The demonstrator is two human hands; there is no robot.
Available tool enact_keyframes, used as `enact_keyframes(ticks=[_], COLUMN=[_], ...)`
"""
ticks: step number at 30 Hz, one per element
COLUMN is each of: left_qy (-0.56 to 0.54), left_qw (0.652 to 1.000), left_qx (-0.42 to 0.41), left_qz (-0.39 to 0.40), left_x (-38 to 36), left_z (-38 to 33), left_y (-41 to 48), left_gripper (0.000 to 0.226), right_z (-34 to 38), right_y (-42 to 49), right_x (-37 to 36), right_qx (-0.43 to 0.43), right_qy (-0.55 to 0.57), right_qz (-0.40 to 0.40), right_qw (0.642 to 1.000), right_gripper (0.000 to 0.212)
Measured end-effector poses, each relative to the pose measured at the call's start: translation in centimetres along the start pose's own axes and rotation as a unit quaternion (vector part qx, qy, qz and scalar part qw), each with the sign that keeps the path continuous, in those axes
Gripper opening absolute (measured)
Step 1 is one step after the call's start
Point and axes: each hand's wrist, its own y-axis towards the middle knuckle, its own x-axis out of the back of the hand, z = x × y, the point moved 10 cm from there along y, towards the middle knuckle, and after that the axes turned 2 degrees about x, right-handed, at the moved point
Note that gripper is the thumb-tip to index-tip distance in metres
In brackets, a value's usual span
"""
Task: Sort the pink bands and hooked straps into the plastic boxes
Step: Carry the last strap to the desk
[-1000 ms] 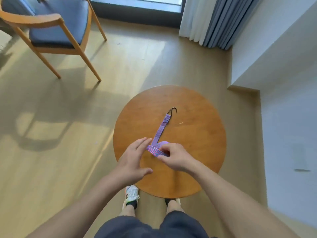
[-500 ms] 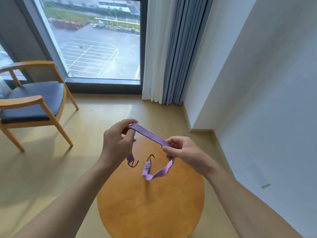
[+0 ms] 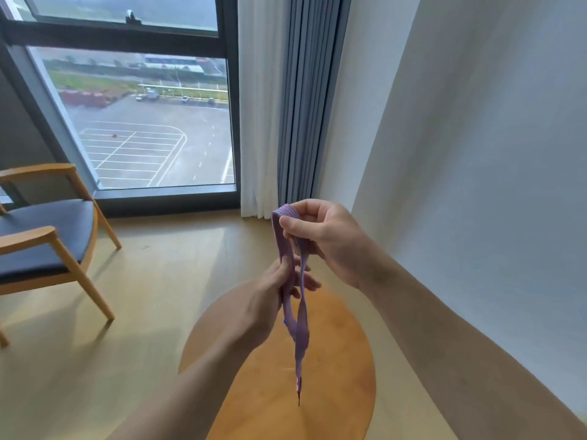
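Pink strap now off counter, folded in 2, hanging; right hand pinches fold, left hand grips lower. Boxing likely next.

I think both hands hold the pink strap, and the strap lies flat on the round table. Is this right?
The left hand and right hand do hold the pink strap, but it hangs in the air above the round table, not flat on it; the head view shows this.
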Motion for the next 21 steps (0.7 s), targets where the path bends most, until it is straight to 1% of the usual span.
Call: enact_keyframes(ticks=[2,4,5,7,8,10,12,14,16,18,21], left_qy=[-0.036,-0.020,-0.024,-0.071,-0.097,-0.126,-0.150,-0.178,-0.203,-0.204,-0.149], left_qw=[0.999,0.999,0.999,0.997,0.995,0.991,0.987,0.983,0.977,0.976,0.986], left_qx=[-0.005,-0.010,-0.010,0.014,0.029,0.047,0.052,0.050,0.063,0.066,0.037], left_qz=[0.037,0.047,0.041,0.011,-0.002,-0.021,-0.021,0.000,0.015,0.037,0.068], left_x=[-1.5,-2.4,-2.6,-2.5,-2.4,-2.1,-2.3,-3.5,-5.2,-6.6,-7.4], left_z=[-0.4,-0.8,-1.1,-1.1,-1.0,-0.5,0.0,0.3,0.6,0.8,0.6], left_y=[-1.0,-1.9,-2.2,-2.5,-2.6,-2.6,-2.7,-2.7,-2.9,-3.4,-3.9], left_gripper=[0.044,0.034,0.032,0.029,0.029,0.033,0.034,0.034,0.036,0.039,0.047], right_z=[0.1,-0.5,-0.9,-3.1,-4.8,-8.5,-11.2,-13.0,-13.5,-13.3,-12.5], right_y=[-1.0,-2.5,-3.5,-6.0,-7.6,-10.8,-13.5,-15.0,-15.8,-16.7,-18.5], right_x=[1.5,2.8,3.3,4.0,3.9,2.9,1.2,0.1,0.3,1.3,2.6], right_qx=[-0.007,-0.014,-0.015,-0.034,-0.057,-0.106,-0.132,-0.138,-0.129,-0.118,-0.124], right_qy=[-0.007,0.002,-0.001,-0.018,-0.016,-0.005,-0.034,-0.057,-0.089,-0.139,-0.196], right_qz=[-0.037,-0.075,-0.094,-0.124,-0.130,-0.111,-0.082,-0.087,-0.148,-0.216,-0.263], right_qw=[0.999,0.997,0.995,0.991,0.990,0.988,0.987,0.985,0.977,0.959,0.936], right_gripper=[0.020,0.027,0.032,0.041,0.044,0.049,0.040,0.034,0.025,0.018,0.016])
